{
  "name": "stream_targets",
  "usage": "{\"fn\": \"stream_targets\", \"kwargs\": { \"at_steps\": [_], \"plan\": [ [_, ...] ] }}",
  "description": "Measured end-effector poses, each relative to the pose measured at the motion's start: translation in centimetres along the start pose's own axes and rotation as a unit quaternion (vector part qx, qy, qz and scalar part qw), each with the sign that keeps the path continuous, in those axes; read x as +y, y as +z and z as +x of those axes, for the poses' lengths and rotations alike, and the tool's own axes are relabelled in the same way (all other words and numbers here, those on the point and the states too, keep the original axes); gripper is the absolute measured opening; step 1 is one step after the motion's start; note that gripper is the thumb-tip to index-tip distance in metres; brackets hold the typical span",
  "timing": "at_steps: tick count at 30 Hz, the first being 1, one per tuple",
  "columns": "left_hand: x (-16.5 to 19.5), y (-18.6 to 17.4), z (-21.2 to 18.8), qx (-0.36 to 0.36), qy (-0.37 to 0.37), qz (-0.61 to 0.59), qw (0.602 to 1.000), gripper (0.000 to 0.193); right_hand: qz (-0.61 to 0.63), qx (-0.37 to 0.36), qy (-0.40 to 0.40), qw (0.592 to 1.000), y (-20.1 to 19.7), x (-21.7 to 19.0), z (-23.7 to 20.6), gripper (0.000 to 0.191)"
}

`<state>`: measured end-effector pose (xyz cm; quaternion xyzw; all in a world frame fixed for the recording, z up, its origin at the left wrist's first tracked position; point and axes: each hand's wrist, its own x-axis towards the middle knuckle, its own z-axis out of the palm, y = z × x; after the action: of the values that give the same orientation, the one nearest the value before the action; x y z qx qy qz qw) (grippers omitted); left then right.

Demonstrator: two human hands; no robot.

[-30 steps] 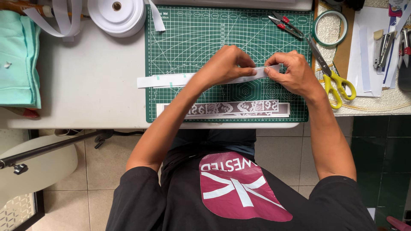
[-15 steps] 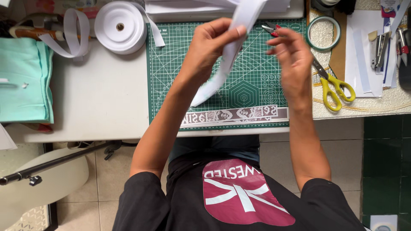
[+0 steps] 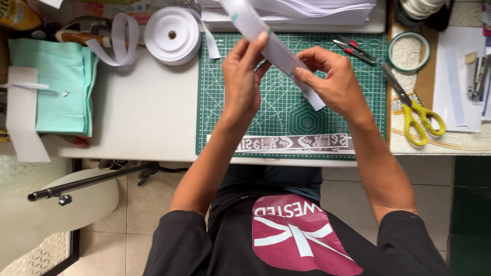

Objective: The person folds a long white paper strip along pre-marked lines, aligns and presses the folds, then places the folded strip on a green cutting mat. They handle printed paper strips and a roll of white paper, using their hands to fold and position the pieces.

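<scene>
Both hands have drawn closer; left hand (image 3: 243, 76) and right hand (image 3: 330, 82) fingers pinch the slanted white ribbon strip (image 3: 276, 48).

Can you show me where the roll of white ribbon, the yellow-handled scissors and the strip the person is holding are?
roll of white ribbon (image 3: 173, 35), head view, flat top face.
yellow-handled scissors (image 3: 422, 119), head view, yellow handle loop.
white strip (image 3: 276, 50), head view, middle between the hands.

free: bare tabletop (image 3: 148, 112) left of mat | blocked right: scissors (image 3: 409, 105), tape ring (image 3: 407, 52)
</scene>
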<state>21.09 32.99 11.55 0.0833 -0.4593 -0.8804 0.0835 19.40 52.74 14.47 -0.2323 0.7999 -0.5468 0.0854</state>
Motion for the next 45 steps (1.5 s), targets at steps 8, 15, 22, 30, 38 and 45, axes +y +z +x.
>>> {"fn": "stream_targets", "kwargs": {
  "at_steps": [8, 15, 22, 30, 38, 45],
  "plan": [
    [-1.8, -1.6, -2.8, 0.081, 0.078, -0.011, 0.994, 0.019, -0.193, 0.089, -0.093, 0.973, 2.5, -1.6, 0.0, 0.026],
    [-1.9, -0.9, -4.0, 0.077, 0.134, 0.021, 0.988, 0.013, -0.208, 0.121, -0.156, 0.958, 5.3, -2.6, -0.9, 0.028],
    [-1.9, -0.5, -4.3, 0.06, 0.143, 0.012, 0.988, 0.013, -0.205, 0.113, -0.165, 0.958, 5.8, -2.0, -0.6, 0.028],
    [-2.3, -0.7, -4.4, 0.043, 0.152, 0.028, 0.987, 0.016, -0.195, 0.121, -0.16, 0.96, 5.5, -2.0, -0.8, 0.026],
    [-2.4, -0.8, -4.4, 0.029, 0.173, 0.049, 0.983, 0.016, -0.163, 0.116, -0.138, 0.97, 5.2, -2.4, -0.9, 0.023],
    [-2.4, -0.7, -4.6, 0.021, 0.173, 0.068, 0.982, 0.013, -0.105, 0.113, -0.108, 0.982, 4.3, -2.8, -0.6, 0.018]
  ]
}}
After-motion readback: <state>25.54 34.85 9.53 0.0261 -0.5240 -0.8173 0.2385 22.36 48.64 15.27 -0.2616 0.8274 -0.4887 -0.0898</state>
